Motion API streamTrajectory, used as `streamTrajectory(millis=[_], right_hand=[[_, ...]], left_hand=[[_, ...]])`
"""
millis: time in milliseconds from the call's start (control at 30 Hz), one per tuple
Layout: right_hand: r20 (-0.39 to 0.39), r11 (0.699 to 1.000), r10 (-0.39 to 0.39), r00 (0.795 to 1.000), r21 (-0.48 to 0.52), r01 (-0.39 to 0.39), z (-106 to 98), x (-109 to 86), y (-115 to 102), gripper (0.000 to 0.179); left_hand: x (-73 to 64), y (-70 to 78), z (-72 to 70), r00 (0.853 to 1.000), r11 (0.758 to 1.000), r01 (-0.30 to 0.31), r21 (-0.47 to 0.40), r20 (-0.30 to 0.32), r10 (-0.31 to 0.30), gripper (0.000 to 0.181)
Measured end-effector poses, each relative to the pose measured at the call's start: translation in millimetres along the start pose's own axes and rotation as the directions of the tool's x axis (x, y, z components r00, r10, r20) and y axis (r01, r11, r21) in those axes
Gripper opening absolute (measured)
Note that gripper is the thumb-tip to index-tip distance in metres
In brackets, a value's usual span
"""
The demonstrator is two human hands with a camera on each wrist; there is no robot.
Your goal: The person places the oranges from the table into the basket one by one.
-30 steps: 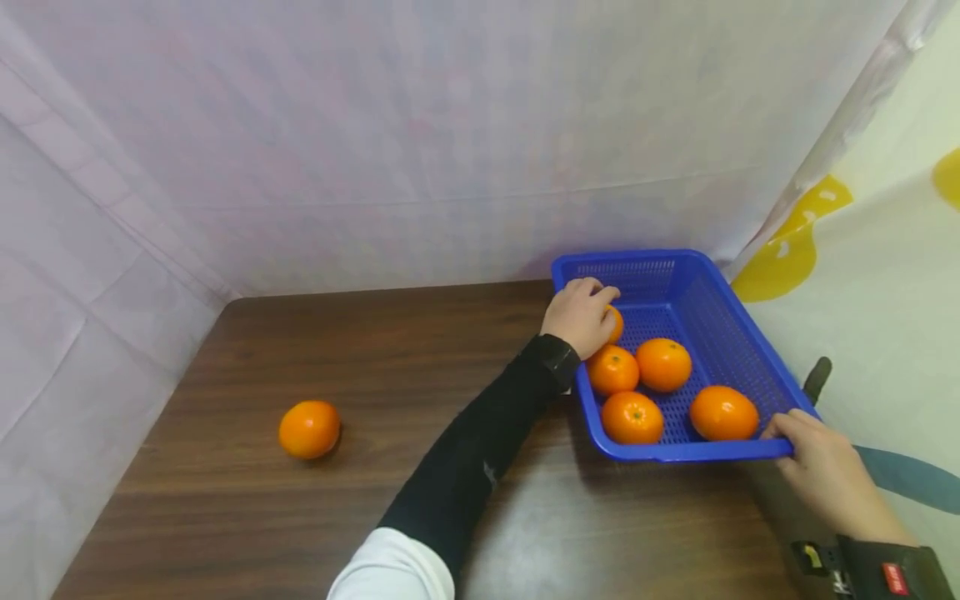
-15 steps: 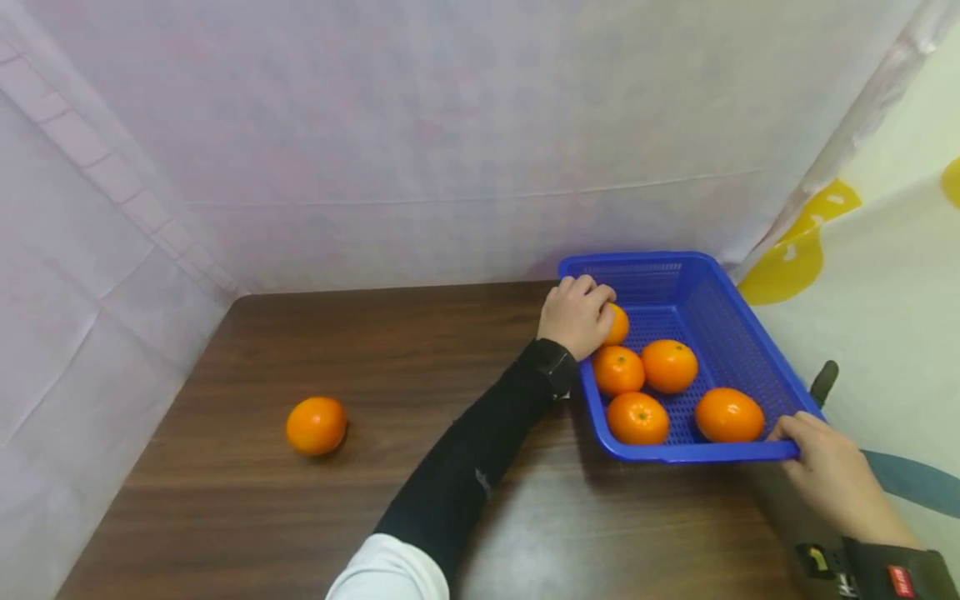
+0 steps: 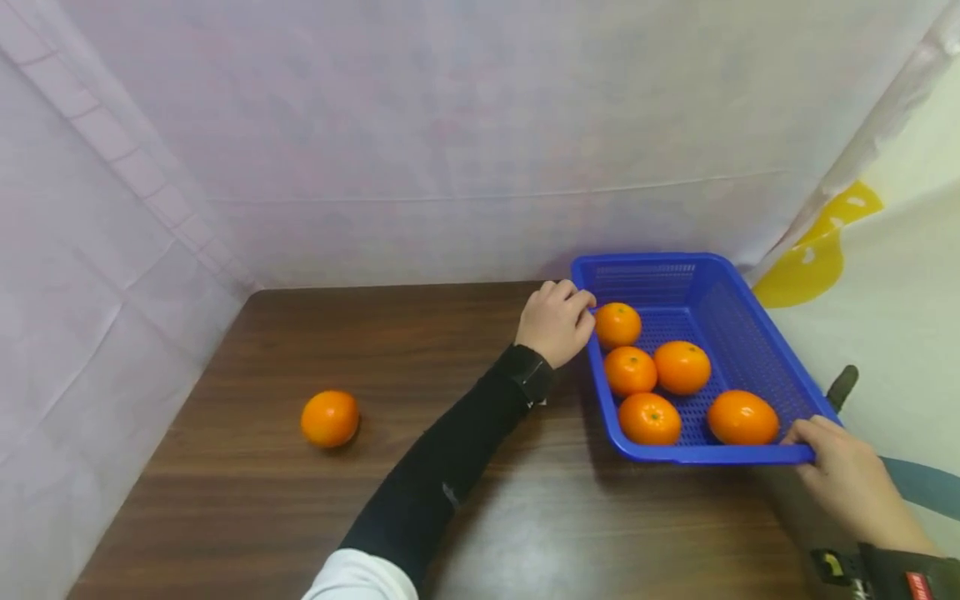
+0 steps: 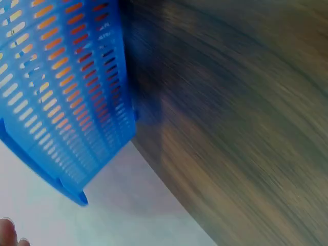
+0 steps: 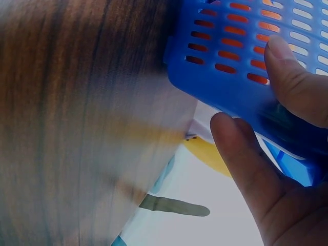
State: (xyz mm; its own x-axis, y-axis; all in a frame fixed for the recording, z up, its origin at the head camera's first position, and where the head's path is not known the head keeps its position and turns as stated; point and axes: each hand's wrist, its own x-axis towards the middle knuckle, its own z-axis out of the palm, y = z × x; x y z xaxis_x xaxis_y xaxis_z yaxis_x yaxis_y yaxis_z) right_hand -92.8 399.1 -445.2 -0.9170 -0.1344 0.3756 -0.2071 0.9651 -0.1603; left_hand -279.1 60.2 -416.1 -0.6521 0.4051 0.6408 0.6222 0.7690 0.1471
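Observation:
A blue plastic basket [image 3: 731, 333] with slotted walls stands at the right of the table and holds several oranges [image 3: 682, 367]. My right hand [image 3: 851, 471] grips its near right corner. In the right wrist view the thumb [image 5: 300, 87] presses on the slotted wall. My left hand [image 3: 557, 323] is at the basket's left rim, fingers slightly bent, next to the farthest orange [image 3: 618, 325] inside, and nothing shows in its grasp. Only fingertips [image 4: 7, 231] of that hand appear in the left wrist view, apart from the basket. A single orange [image 3: 330, 418] lies on the left of the table.
The dark wooden table [image 3: 420, 350] ends against a pale hanging cloth [image 3: 450, 150] at the back. Another patterned cloth [image 3: 900, 333] hangs close along the right side, beside the basket.
My left hand has let go of the farthest orange and drawn back left to the rim. That orange now rests in the basket. The right hand keeps its grip; the view has shifted slightly left.

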Motion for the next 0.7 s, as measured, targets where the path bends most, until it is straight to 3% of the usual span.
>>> streamTrajectory(millis=[367, 700], right_hand=[[-0.002, 1.0, -0.016, 1.0, -0.004, 0.016, 0, 0.3, 2, 0.035], [-0.009, 1.0, -0.011, 1.0, 0.003, 0.011, 0, 0.9, 2, 0.033]], left_hand=[[-28.7, -25.2, -16.4, 0.999, 1.0, 0.001, 0.0, -0.049, -0.001, 0.017], [-54.7, -44.7, -31.3, 0.999, 0.999, 0.037, 0.014, -0.027, -0.036, 0.018]])
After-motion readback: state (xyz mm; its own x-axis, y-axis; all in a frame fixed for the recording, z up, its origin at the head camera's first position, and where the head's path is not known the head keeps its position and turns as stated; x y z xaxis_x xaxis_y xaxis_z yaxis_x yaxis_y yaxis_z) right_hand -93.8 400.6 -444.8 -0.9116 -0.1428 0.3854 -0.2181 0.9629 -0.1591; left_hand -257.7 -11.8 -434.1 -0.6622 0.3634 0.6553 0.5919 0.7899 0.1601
